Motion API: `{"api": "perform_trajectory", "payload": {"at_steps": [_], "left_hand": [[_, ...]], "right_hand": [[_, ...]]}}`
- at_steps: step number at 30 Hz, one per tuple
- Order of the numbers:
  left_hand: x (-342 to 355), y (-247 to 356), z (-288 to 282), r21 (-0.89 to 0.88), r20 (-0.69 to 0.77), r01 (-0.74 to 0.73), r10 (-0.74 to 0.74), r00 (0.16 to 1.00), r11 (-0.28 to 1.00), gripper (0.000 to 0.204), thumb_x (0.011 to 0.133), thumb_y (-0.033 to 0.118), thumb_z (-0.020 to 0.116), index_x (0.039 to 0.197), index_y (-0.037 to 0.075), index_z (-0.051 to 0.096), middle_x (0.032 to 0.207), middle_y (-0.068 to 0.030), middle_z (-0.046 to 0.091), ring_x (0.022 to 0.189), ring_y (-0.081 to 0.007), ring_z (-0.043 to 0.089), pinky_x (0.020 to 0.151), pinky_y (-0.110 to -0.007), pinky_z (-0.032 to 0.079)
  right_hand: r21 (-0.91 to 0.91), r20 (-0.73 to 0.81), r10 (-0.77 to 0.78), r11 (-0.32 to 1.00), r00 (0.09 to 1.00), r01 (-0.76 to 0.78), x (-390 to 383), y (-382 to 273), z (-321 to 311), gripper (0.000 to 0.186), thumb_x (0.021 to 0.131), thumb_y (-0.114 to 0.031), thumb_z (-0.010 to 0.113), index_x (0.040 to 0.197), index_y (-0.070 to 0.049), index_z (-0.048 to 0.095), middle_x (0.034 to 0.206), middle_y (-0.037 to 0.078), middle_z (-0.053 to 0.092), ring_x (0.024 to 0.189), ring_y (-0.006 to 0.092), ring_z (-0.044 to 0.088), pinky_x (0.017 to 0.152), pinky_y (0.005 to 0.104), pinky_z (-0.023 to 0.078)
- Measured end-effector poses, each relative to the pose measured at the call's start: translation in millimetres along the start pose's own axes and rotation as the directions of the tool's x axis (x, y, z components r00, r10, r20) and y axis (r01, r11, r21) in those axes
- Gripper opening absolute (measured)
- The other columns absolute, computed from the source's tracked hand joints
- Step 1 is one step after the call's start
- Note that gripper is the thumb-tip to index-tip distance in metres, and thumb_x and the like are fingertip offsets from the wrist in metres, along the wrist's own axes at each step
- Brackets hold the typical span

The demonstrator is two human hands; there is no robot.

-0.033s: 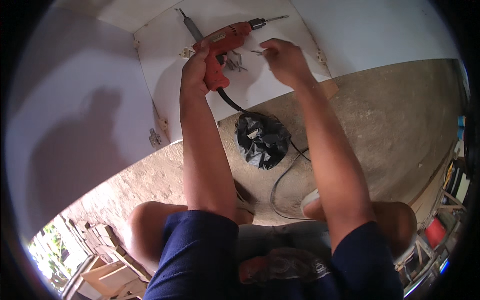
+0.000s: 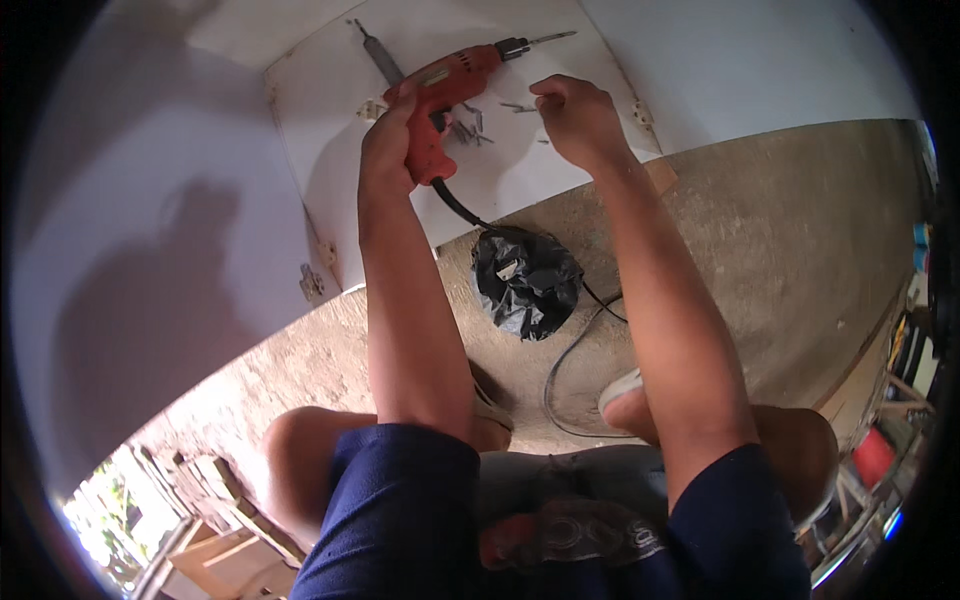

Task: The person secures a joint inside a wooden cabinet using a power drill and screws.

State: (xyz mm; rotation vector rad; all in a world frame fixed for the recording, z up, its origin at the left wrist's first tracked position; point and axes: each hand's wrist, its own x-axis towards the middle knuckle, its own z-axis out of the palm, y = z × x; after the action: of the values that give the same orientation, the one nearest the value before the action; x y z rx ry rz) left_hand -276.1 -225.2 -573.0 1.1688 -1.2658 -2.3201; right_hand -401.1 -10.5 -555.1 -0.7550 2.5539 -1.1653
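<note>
My left hand (image 2: pixel 388 145) is wrapped round the grip of a red corded power drill (image 2: pixel 455 80). The drill lies over a white panel, its long bit (image 2: pixel 553 38) pointing right. My right hand (image 2: pixel 582 122) hovers over the panel right of the drill, fingers curled in a pinch; whether anything is between them is hidden. A few loose screws (image 2: pixel 518 107) lie beside its fingertips. Several more screws (image 2: pixel 470 130) are bunched next to the drill's trigger. Behind the drill rests a grey screwdriver-like tool (image 2: pixel 382 60), partly covered by the drill body.
White panels (image 2: pixel 170 230) rise at the left and right of the middle one, with hinges (image 2: pixel 312 282) along the edges. A black plastic bag (image 2: pixel 525 285) sits on the concrete floor beside a dark cable (image 2: pixel 552 385). Wood pieces (image 2: pixel 225 555) lie at lower left.
My right hand has shifted slightly right, and the small screws beside its fingertips show more clearly. My left hand and the drill have hardly moved.
</note>
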Motion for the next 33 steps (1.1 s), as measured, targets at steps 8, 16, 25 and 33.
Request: {"api": "perform_trajectory", "payload": {"at_steps": [8,16,25,33], "left_hand": [[8.8,-2.3,-2.6,-0.081,-0.114,0.053,-0.062,0.992,0.995,0.057,0.097,0.052,0.074,0.138,0.014,0.061,0.115,-0.0065,0.071,0.092,-0.0246,0.071,0.071,-0.050,0.062],[-8.2,-1.9,18.9,-0.187,-0.034,0.054,-0.061,0.998,0.981,0.054,0.103,0.043,0.069,0.133,0.000,0.057,0.114,-0.0147,0.070,0.085,-0.0289,0.072,0.065,-0.042,0.065],[-7.4,-12.1,-4.5,-0.175,-0.106,0.031,-0.050,0.993,0.984,0.060,0.104,0.048,0.065,0.134,-0.002,0.056,0.111,-0.0150,0.071,0.084,-0.0263,0.074,0.068,-0.037,0.064],[-22.0,1.1,-27.4,-0.093,-0.090,0.019,-0.027,0.996,0.995,0.062,0.104,0.050,0.063,0.139,-0.001,0.053,0.118,-0.0170,0.070,0.083,-0.0280,0.075,0.070,-0.037,0.065]], "right_hand": [[-0.475,-0.051,0.102,0.872,0.994,-0.114,22.5,30.9,9.3,0.020,0.099,-0.024,0.063,0.106,-0.009,0.075,0.113,0.016,0.071,0.105,0.0373,0.069,0.096,0.0490,0.055],[-0.328,-0.127,0.170,0.922,0.977,-0.204,34.7,34.9,13.7,0.017,0.094,-0.022,0.072,0.100,-0.007,0.075,0.104,0.019,0.072,0.100,0.0375,0.071,0.089,0.0479,0.057],[0.781,-0.164,0.354,0.617,0.921,-0.099,117.4,80.4,28.5,0.020,0.098,-0.008,0.068,0.116,0.001,0.065,0.087,0.009,0.071,0.079,0.0180,0.071,0.069,0.0331,0.060],[0.783,-0.186,0.351,0.617,0.918,-0.078,159.1,57.0,47.4,0.011,0.097,-0.005,0.067,0.101,0.005,0.067,0.080,0.008,0.071,0.065,0.0151,0.069,0.059,0.0294,0.057]]}}
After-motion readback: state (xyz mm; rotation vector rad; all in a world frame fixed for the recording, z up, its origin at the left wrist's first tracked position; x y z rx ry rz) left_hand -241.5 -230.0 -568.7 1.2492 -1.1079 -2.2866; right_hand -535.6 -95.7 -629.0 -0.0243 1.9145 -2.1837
